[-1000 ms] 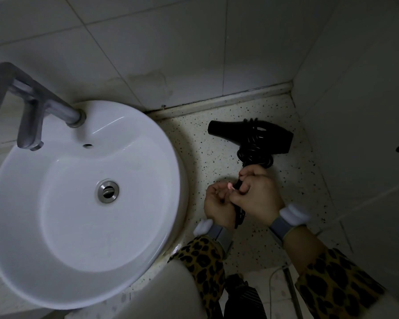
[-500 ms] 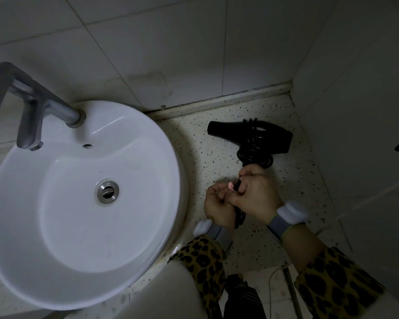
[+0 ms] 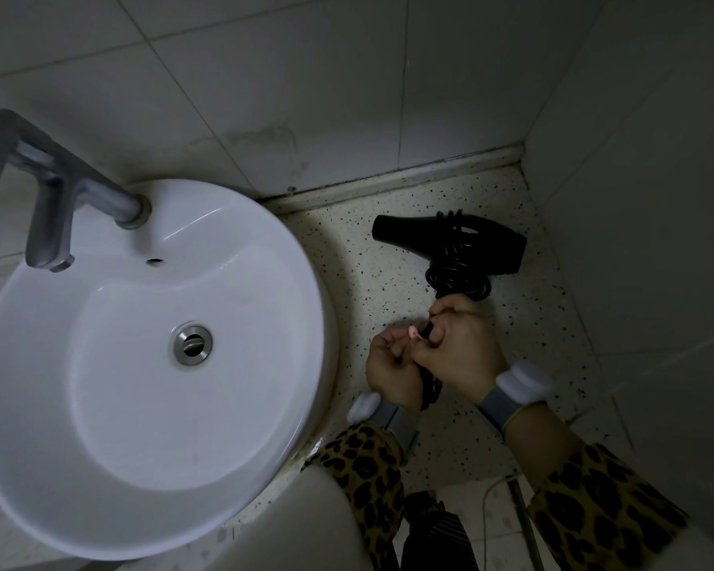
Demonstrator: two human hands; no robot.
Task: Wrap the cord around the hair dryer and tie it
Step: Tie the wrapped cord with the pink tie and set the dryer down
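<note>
A black hair dryer lies on the speckled counter, nozzle pointing left. Its black cord is coiled in several loops around the body and the top of the handle. My right hand grips the handle just below the coils. My left hand sits close beside it with fingers curled, and both pinch a small pink tie between them. A stretch of cord hangs below my hands. The lower handle is hidden by my fingers.
A round white basin fills the left side, with a grey metal faucet above it. Tiled walls close the counter at the back and right. The counter's front edge runs just below my wrists.
Hardly anything differs; my hands stay together at the dryer handle with only slight finger movement around the pink tie.
</note>
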